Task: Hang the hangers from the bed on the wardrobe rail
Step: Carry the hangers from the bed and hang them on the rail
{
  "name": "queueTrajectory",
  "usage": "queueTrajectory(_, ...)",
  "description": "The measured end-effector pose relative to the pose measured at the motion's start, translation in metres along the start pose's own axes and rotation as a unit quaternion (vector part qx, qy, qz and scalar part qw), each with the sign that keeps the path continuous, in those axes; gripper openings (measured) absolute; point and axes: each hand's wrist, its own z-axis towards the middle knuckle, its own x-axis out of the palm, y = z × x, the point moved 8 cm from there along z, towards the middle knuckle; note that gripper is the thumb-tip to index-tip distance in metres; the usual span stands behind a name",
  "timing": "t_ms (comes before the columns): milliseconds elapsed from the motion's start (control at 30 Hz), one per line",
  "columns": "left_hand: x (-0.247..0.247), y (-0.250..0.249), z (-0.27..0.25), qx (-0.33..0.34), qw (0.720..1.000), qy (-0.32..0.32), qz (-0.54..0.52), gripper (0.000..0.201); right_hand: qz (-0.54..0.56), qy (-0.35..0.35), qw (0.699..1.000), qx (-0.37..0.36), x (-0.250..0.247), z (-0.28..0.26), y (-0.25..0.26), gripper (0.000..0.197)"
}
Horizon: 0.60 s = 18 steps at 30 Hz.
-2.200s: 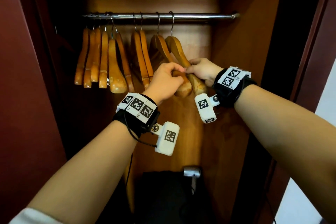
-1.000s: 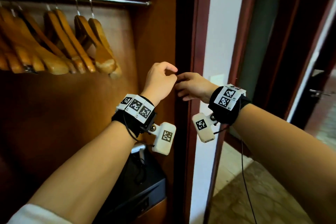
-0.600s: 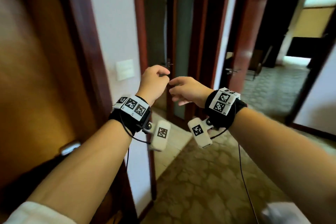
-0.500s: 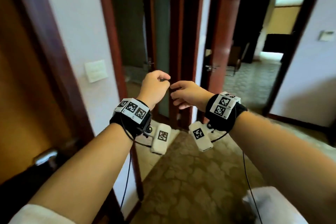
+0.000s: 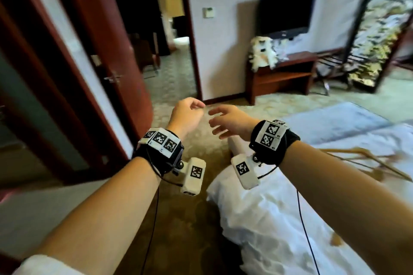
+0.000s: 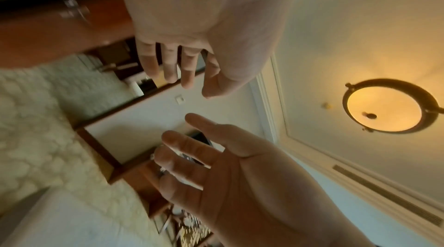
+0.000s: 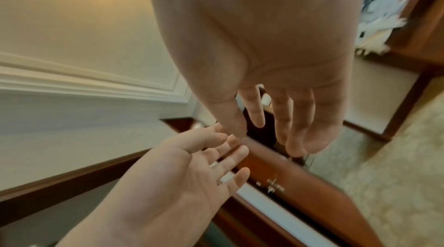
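Several light wooden hangers (image 5: 366,163) lie blurred on the white bed (image 5: 290,219) at the right, partly hidden behind my right forearm. My left hand (image 5: 192,109) and right hand (image 5: 220,123) hang side by side in the air over the carpet, left of the bed. Both are empty, with fingers relaxed and slightly spread. The left wrist view shows the left hand (image 6: 190,80) above the right hand (image 6: 187,158), palms bare. The right wrist view shows the right hand (image 7: 271,127) and the left hand (image 7: 216,160), also bare. The wardrobe and its rail are out of view.
A dark red door (image 5: 107,51) stands open at the left beside a doorway. On the far wall hangs a TV (image 5: 286,11) over a wooden desk (image 5: 283,73). A patterned folding screen (image 5: 380,29) is at the right. Patterned carpet (image 5: 190,219) lies between me and the bed.
The view has swung right from the wardrobe, past the doors, to the bed. Both hands let go of the hung hangers, and their fingers have loosened and drawn apart.
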Motion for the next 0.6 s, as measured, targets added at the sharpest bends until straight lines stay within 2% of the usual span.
queueTrajectory(133,0.12,-0.03,0.017,0.03,0.993,0.114,-0.017,0.016,0.028,-0.099,0.993,0.056,-0.099,-0.018,-0.061,0.031)
queueTrajectory(267,0.218,-0.046,0.025,0.038,0.979,0.198,-0.037,0.017,0.048,-0.183,0.976,0.109,-0.172,-0.04,-0.118,0.032)
queueTrajectory(434,0.335,-0.062,0.032,0.046,0.947,0.312,-0.062,0.018,0.082,-0.276,0.941,0.177,-0.252,-0.064,-0.183,0.032)
queueTrajectory(601,0.42,-0.065,0.049,0.038,0.919,0.388,-0.062,0.014,0.109,-0.342,0.906,0.222,-0.308,-0.068,-0.225,0.032)
